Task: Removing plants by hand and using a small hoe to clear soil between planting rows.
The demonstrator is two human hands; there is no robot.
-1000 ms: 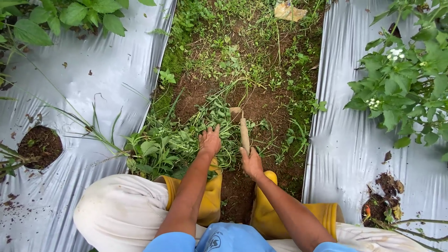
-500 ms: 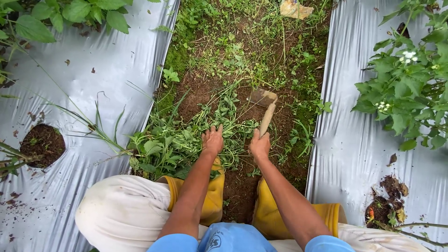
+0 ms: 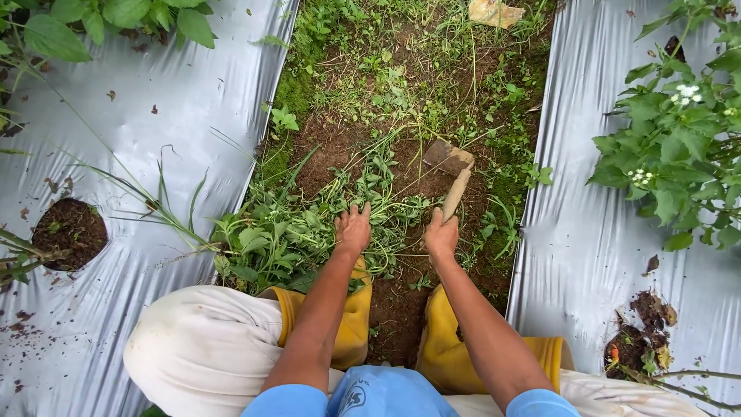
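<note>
My right hand (image 3: 441, 235) grips the wooden handle of a small hand hoe (image 3: 454, 176), whose rusty blade rests on the soil ahead and to the right. My left hand (image 3: 353, 228) lies fingers spread on a pile of pulled green weeds (image 3: 293, 235) in the furrow. Both arms reach forward between my knees. Yellow rubber boots (image 3: 349, 324) stand on the bare brown soil just behind the hands.
Silver plastic mulch (image 3: 147, 154) covers raised beds left and right of the weedy furrow. A flowering green plant (image 3: 679, 139) overhangs the right bed. Planting holes with dark soil (image 3: 69, 232) open in the mulch. A dry yellow leaf (image 3: 494, 11) lies at the far end.
My right hand has swung the hoe forward and to the right, from beside the left hand to further up the furrow. The left hand stayed on the weeds.
</note>
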